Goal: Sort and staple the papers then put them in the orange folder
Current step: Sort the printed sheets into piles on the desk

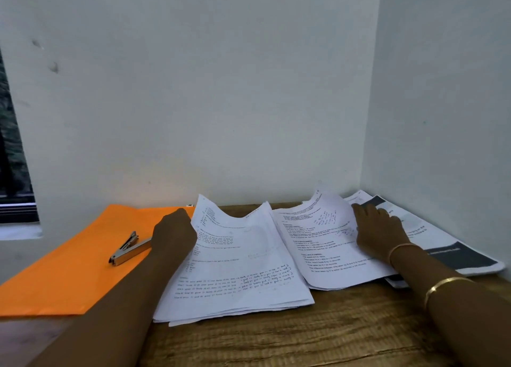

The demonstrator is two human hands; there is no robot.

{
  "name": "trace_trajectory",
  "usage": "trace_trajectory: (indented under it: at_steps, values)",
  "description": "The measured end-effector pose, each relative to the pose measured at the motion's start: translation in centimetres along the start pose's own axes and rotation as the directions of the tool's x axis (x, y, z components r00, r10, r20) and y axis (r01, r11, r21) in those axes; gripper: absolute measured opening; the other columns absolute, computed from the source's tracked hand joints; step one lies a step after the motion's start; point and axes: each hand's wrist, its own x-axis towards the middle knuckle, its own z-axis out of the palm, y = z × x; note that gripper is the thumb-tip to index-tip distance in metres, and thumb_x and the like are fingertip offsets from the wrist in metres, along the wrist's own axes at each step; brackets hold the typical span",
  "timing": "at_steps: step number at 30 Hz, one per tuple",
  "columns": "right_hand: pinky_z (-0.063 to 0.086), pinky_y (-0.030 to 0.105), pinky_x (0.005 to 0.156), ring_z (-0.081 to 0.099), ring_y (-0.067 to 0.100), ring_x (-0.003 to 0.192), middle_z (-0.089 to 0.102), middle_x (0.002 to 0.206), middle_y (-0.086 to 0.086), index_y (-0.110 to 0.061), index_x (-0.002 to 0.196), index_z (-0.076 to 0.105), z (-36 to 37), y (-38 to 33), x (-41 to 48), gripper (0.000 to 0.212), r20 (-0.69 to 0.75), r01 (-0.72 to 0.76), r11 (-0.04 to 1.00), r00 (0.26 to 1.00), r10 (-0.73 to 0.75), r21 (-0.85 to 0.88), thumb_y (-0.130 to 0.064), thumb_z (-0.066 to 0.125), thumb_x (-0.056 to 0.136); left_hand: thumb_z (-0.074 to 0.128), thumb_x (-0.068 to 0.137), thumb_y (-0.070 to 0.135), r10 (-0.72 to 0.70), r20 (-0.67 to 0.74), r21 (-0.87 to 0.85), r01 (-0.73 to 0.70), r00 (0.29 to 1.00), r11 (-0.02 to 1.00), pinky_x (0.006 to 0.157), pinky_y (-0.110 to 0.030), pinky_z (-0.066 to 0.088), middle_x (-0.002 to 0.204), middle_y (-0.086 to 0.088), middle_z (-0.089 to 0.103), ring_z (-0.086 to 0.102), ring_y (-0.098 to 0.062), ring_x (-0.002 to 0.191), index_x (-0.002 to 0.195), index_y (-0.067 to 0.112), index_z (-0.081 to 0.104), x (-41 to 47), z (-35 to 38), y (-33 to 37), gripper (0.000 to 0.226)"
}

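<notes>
A flat orange paper folder (pixel 69 269) lies on the left of the brown wooden table (pixel 304 339). It is closed, and a small silver metal stapler (pixel 130 249) sits on top of it.

Just right of the stapler, the left hand (pixel 174 234) holds the left edge of the left pile of white printed papers (pixel 235 269). Its fingers are tucked behind the top sheet, which is lifted and bent. Next comes the middle pile of white printed papers (pixel 326 250), with its far edge curled up too. The right hand (pixel 378 228) lies at that pile's right edge with its fingers flat and spread. They rest on the white sheets with dark bands (pixel 456 256) in the far right corner. The two hands are well apart.

This looks like the sorting step, with nothing stapled yet. To do it well, lift one sheet at a time. Keep the other hand pressing down so the piles do not slide. Make the edges even before reaching left for the stapler.
</notes>
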Motion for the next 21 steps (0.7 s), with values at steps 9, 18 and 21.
trace_trajectory:
  at_steps: [9, 18, 21]
  values:
    - [0.05, 0.043, 0.056, 0.064, 0.038, 0.067, 0.065, 0.08, 0.018, 0.001, 0.099, 0.069, -0.6, -1.7, 0.4, 0.049, -0.304, 0.191, 0.982, 0.935, -0.183, -0.004, -0.018, 0.084, 0.056, 0.045, 0.094, 0.009, 0.033, -0.193, -0.192, -0.071, 0.981, 0.979, 0.059, -0.032, 0.031, 0.08, -0.012, 0.055, 0.046, -0.026, 0.07, 0.093, 0.004, 0.049, -0.6, -0.5, 0.3, 0.006]
    - [0.041, 0.039, 0.099, 0.051, 0.026, 0.116, 0.051, 0.13, 0.008, -0.016, 0.137, 0.045, -4.1, -7.2, 0.2, 0.041, -0.255, 0.266, 0.75, 0.958, -0.134, 0.605, -0.028, 0.043, 0.098, 0.041, 0.099, 0.014, 0.004, -0.445, -0.427, -0.216, 0.895, 0.878, 0.061, -0.033, 0.032, 0.096, -0.018, 0.064, 0.054, -0.034, 0.078, 0.112, 0.005, 0.046, -1.8, -3.0, 2.2, 0.017]
    - [0.041, 0.033, 0.097, 0.052, 0.021, 0.109, 0.047, 0.131, 0.007, -0.017, 0.142, 0.038, -5.6, -9.0, -0.1, 0.046, -0.179, 0.221, 0.589, 0.975, -0.13, 0.777, -0.032, 0.044, 0.098, 0.043, 0.098, 0.014, -0.006, -0.484, -0.455, -0.247, 0.875, 0.855, 0.061, -0.035, 0.033, 0.094, -0.02, 0.064, 0.056, -0.038, 0.081, 0.112, 0.005, 0.046, -2.2, -3.4, 2.7, 0.017]
